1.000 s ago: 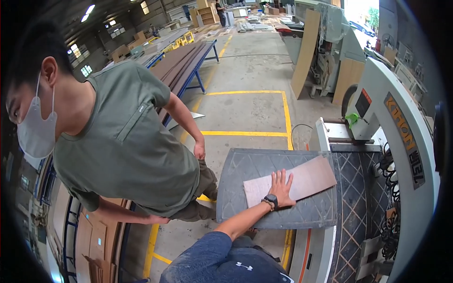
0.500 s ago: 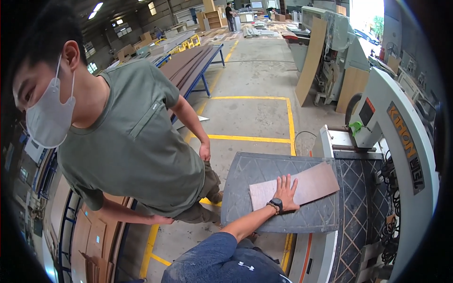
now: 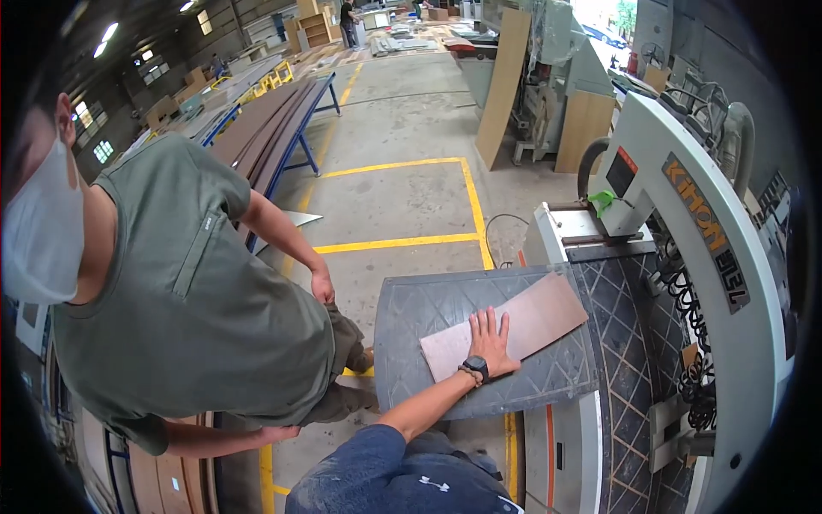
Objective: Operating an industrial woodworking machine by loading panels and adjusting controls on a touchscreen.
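Presently catalogued, by position and count:

1. Right hand: one, open, palm flat and fingers spread on the thin rectangular pale brown wooden panel. A dark wristwatch sits at the wrist.
2. Left hand: out of view; its state cannot be told.
3. Wooden panel: one, lying flat on the grey metal feed table with a diamond-grid surface, its far end angled toward the white edge-working machine.
4. Handling note, as a judgement: the panel slides best under even downward pressure from the flat palm, long edge kept square to the machine's infeed, fingers kept behind the leading end and well apart from the rollers.
5. Co-worker in a green sleeveless shirt: one, standing just beside the table; the near hand hangs loosely curled, apart from the table edge.
6. Yellow floor lines: one marked rectangle on the concrete.
7. Long blue-framed rack of dark boards: one, well apart; board count not legible.
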Available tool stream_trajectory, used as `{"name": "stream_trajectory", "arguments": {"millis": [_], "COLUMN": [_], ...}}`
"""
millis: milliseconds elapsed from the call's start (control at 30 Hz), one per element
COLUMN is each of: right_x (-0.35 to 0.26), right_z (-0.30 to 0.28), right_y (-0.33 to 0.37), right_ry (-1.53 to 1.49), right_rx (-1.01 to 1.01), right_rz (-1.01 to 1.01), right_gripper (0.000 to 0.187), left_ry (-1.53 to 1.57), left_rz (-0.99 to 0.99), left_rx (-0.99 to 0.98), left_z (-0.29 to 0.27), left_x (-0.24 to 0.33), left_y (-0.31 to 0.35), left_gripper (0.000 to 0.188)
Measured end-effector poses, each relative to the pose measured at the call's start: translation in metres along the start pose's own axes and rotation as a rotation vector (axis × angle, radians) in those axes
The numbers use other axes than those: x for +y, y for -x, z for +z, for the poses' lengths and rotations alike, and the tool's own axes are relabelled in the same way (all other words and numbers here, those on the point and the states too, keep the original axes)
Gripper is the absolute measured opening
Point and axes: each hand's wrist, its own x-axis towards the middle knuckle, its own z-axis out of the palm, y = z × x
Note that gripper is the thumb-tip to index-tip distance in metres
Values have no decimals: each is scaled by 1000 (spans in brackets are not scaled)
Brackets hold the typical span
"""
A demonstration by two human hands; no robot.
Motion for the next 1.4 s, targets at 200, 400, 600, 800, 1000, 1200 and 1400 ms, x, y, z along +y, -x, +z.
{"name": "stream_trajectory", "arguments": {"millis": [200,400,600,800,1000,1200,1400], "right_x": [-69,-168,-170,-125,-111,-101,-43], "right_z": [-19,-102,-158,-156,-206,-270,-291], "right_y": [16,6,-20,-94,-69,-98,-129], "right_ry": [-437,-741,-1056,-1232,-1041,-697,-546], "right_rx": [170,227,-13,137,279,777,827], "right_rz": [-265,-651,-690,-759,-738,-751,-342], "right_gripper": [42,45,30,33,38,40,47], "left_ry": [-29,-2,132,454,180,186,256], "left_rz": [-21,20,100,237,382,356,371], "left_rx": [71,83,316,99,-58,4,3], "left_z": [-2,10,12,81,82,61,57], "left_x": [-8,-7,39,80,71,54,95], "left_y": [4,1,51,124,170,157,132], "left_gripper": [122,118,86,76,68,60,57]}}
